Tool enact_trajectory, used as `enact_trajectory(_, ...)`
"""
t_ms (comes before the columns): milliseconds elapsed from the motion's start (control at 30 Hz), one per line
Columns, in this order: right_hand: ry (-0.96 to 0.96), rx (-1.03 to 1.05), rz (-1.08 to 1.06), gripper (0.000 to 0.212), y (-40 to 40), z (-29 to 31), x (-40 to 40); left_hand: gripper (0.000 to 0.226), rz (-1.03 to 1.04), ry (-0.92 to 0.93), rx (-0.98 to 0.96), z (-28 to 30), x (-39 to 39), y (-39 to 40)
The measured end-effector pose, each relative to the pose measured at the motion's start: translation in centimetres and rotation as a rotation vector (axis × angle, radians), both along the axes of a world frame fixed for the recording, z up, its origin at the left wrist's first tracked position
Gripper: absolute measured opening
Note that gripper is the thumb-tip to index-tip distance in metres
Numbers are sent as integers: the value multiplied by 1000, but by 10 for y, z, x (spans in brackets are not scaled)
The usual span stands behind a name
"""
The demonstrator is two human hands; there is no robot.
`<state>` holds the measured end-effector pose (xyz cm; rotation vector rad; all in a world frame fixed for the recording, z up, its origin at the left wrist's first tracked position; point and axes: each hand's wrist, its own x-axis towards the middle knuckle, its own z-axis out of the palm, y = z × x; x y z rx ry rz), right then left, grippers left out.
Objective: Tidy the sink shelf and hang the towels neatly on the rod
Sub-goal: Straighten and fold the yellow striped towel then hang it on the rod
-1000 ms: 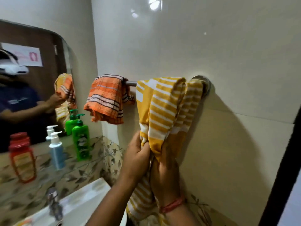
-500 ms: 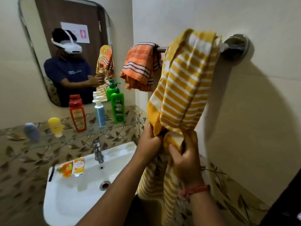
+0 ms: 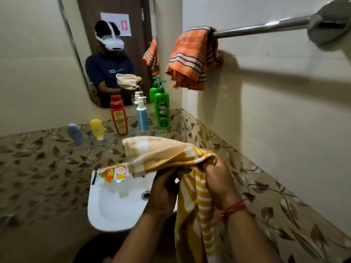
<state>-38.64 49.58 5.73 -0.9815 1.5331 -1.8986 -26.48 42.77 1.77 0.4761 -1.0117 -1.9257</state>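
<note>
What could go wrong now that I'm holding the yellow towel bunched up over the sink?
1. The yellow towel is gripped in a bunch by the left hand and right hand; its loose end could sweep the sachets off the sink rim.
2. Rehung bunched, it would look untidy like the orange towel crumpled at the rod end.

**Where things sit around your sink**

Your two hands, left beside right, hold one towel in front of you, above the sink. Behind it, the shelf carries five bottles in a row. Up right, a second towel hangs at the rod's left end.
</note>
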Motion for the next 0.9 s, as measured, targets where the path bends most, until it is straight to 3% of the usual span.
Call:
enact_trajectory(133, 59, 51, 233, 24, -11, -14, 15, 27, 254, -243, -117, 4, 20, -21)
enact_trajectory(233, 138, 32, 342, 34, -23, -14, 35, 57, 299, -342, -140, 9, 35, -31)
enact_trajectory(367, 265, 73, 415, 65, -52, 1, 56, 29, 421, -434, -260, 16, 59, -55)
enact_trajectory(467, 221, 78, 391, 64, -80, 14, 66, 39, 442, -519, -352, 33, 79, -77)
enact_trajectory(633, 64, 106, 355, 52, -122, 17, 72, 60, 322, -395, -318, 37, 107, -117)
enact_trajectory(733, 18, 50, 155, 55, -144, 17, 79, 58, 188, -337, -286, 34, 117, -132)
enact_trajectory(833, 370, 41, 43, 47, -156, 23, 81, 33, 118, -360, -326, 31, 122, -138)
enact_trajectory(900, 697, -41, 180, 50, -160, 34, 75, 18, 121, -339, -347, 37, 122, -142)
